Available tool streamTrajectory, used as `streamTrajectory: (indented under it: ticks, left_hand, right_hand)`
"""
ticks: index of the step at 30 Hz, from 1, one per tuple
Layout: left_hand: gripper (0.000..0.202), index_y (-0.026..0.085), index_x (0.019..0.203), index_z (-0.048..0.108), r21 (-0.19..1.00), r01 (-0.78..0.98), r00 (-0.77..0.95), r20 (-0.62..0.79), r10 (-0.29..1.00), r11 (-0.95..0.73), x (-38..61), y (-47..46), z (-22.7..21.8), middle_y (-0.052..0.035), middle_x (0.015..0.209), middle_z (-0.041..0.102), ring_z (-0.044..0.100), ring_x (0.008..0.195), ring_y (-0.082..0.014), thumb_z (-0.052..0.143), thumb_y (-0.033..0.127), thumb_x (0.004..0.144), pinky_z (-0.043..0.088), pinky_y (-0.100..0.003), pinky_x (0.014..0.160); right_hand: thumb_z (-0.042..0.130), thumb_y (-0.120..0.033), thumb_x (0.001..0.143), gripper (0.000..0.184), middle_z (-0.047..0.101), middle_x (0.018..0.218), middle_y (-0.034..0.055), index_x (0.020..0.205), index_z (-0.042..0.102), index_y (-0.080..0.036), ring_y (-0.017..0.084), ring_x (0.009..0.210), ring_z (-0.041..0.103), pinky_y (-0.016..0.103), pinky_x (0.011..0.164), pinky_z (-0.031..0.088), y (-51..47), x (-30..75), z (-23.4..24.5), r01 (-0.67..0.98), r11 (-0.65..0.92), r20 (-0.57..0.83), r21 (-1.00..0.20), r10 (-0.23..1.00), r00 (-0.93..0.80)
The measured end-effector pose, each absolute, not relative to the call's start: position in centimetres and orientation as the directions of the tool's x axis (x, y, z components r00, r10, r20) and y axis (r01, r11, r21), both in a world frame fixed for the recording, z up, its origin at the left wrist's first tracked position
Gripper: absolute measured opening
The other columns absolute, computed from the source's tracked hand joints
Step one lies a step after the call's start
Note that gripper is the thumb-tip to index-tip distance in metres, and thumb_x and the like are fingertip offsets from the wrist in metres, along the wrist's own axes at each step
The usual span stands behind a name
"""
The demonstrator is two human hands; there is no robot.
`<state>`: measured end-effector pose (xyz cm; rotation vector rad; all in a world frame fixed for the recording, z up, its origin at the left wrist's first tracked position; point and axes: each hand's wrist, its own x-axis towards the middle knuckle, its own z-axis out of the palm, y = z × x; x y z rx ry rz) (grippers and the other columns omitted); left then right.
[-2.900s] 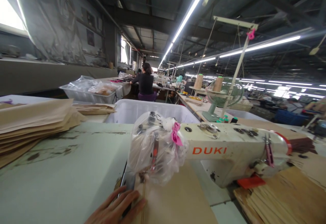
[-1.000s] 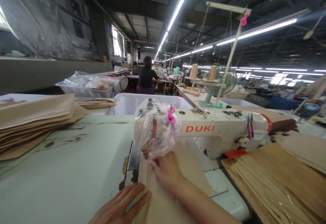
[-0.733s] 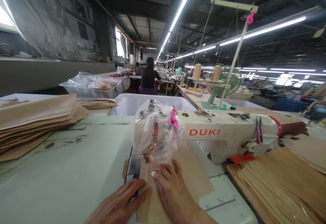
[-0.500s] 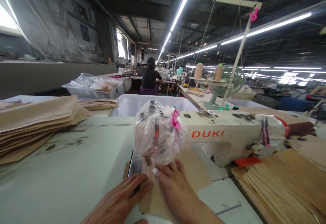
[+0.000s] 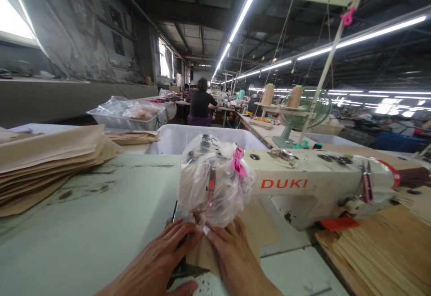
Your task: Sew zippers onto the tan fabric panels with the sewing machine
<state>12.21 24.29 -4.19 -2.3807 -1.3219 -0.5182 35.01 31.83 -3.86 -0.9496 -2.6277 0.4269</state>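
A tan fabric piece (image 5: 202,256) lies under the needle area of a white sewing machine (image 5: 323,186) marked DUKI. My left hand (image 5: 163,253) rests at the fabric's left edge, fingers stretched toward the needle and thumb apart. On its right side my right hand (image 5: 234,251) lies flat with extended fingers, a white wrap on one fingertip. Both hands press on the cloth close to the presser foot (image 5: 198,218), which is partly hidden. Clear plastic (image 5: 195,188) tied with a pink ribbon (image 5: 239,161) covers the machine's head.
Folded tan fabric stacks (image 5: 43,166) lie at left; more cut pieces (image 5: 387,246) are at right. Behind the machine stands a white bin (image 5: 171,138). Thread cones (image 5: 267,95) and a green fan (image 5: 286,134) are beyond. A person (image 5: 201,103) sits farther back.
The fabric has moved forward under the needle, its near edge now farther from me. Both hands have slid forward with it. The view has shifted slightly left.
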Motion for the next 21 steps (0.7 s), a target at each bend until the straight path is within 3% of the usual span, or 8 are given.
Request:
streamTrajectory:
  ticks: [4,10,15,21]
  left_hand:
    - [0.083,0.028,0.151,0.037,-0.054,0.864,0.459,0.495,0.738,-0.501,12.2,24.5,-4.4,-0.0088,0.141,0.059,0.059,0.124,-0.0289,0.071,0.05,0.079,0.057,-0.037,0.094]
    - [0.076,0.034,0.148,0.041,0.097,0.86,0.411,0.451,0.793,-0.501,12.7,24.9,-3.7,-0.0061,0.137,0.06,0.058,0.124,-0.0283,0.069,0.052,0.08,0.05,-0.039,0.105]
    - [0.08,0.039,0.154,0.025,0.077,0.864,0.411,0.463,0.785,-0.498,12.4,25.2,-5.5,-0.005,0.145,0.053,0.054,0.13,-0.0289,0.063,0.055,0.086,0.052,-0.04,0.103]
    - [0.086,0.036,0.157,0.017,0.032,0.884,0.405,0.448,0.797,-0.467,12.3,25.2,-6.9,-0.0079,0.151,0.046,0.05,0.134,-0.0325,0.06,0.059,0.086,0.051,-0.047,0.104]
  right_hand:
    - [0.049,-0.013,0.096,0.05,0.057,0.142,0.0016,0.142,0.049,-0.032,0.026,0.133,0.049,0.062,0.117,0.021,31.7,34.8,-3.8,0.581,0.723,0.178,-0.375,0.671,-0.72]
    - [0.047,-0.011,0.095,0.044,0.057,0.14,0.0098,0.137,0.055,-0.02,0.028,0.133,0.05,0.061,0.117,0.024,31.6,34.7,-4.0,0.632,0.701,0.163,-0.331,0.702,-0.693]
    - [0.047,-0.01,0.095,0.043,0.06,0.137,0.0099,0.135,0.057,-0.021,0.028,0.131,0.052,0.061,0.117,0.025,31.5,34.6,-4.3,0.638,0.706,0.171,-0.306,0.7,-0.693]
    - [0.044,-0.01,0.096,0.044,0.058,0.14,0.0089,0.137,0.055,-0.02,0.026,0.135,0.047,0.058,0.119,0.021,31.5,34.6,-4.1,0.658,0.682,0.12,-0.319,0.717,-0.686]
